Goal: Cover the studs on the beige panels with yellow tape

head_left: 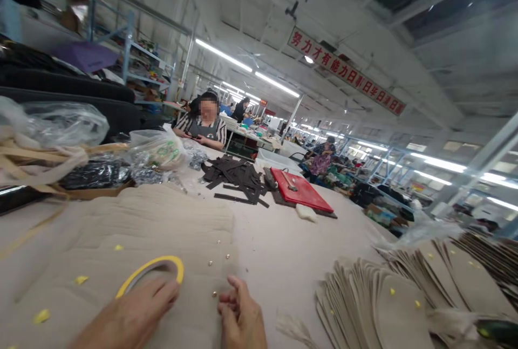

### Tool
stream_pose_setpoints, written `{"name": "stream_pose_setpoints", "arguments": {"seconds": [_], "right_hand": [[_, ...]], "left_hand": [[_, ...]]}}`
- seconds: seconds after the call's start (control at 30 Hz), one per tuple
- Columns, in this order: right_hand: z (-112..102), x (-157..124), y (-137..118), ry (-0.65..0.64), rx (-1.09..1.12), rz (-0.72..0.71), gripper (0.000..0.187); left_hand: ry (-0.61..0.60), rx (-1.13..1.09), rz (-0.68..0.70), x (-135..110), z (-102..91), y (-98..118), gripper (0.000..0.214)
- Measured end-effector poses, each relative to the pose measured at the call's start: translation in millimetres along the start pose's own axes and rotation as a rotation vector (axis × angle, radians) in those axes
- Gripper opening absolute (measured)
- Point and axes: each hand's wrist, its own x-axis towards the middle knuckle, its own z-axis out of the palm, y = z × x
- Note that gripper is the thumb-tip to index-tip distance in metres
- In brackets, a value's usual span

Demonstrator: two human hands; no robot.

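Observation:
My left hand point(135, 306) grips a roll of yellow tape point(178, 271), its ring tilted up above the beige fabric pieces point(162, 230). These pieces lie overlapped in rows on the table, with small yellow tape bits point(81, 280) stuck on them. By the right edge of the rows is my right hand point(242, 314), fingers half curled and apart, with nothing visible in them. A small metal snap point(215, 294) sits just beside its fingertips, and several more dot the fabric above. My left palm is hidden from view.
At right stand fanned stacks of beige pieces point(364, 300). Dark strips point(237, 176) and a red folder-like item point(301, 190) lie farther back on the table point(279, 252). Plastic bags point(157, 149) crowd the left. A person point(206, 122) sits across the table.

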Motion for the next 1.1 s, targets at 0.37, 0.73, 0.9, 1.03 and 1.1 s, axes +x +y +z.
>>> {"name": "stream_pose_setpoints", "arguments": {"seconds": [0.37, 0.73, 0.9, 1.03, 1.1], "right_hand": [[-24, 0, -42, -0.14, 0.165, 0.094, 0.032], [-5, -3, -60, -0.24, -0.1, -0.669, 0.031], [-4, -2, -61, -0.278, -0.19, -0.736, 0.031], [1, -7, -57, -0.201, -0.276, -0.79, 0.025], [2, -9, -54, -0.147, -0.34, -0.812, 0.024]], "left_hand": [[-0.094, -0.156, 0.002, 8, -12.9, 29, 0.035], [-0.335, -0.262, -0.049, 10, -17.3, 47, 0.036], [-0.3, -0.234, 0.017, 9, -13.0, 50, 0.024], [-0.312, -0.219, 0.014, 10, -17.6, 54, 0.02], [-0.351, -0.192, 0.0, 11, -21.3, 57, 0.017]]}}
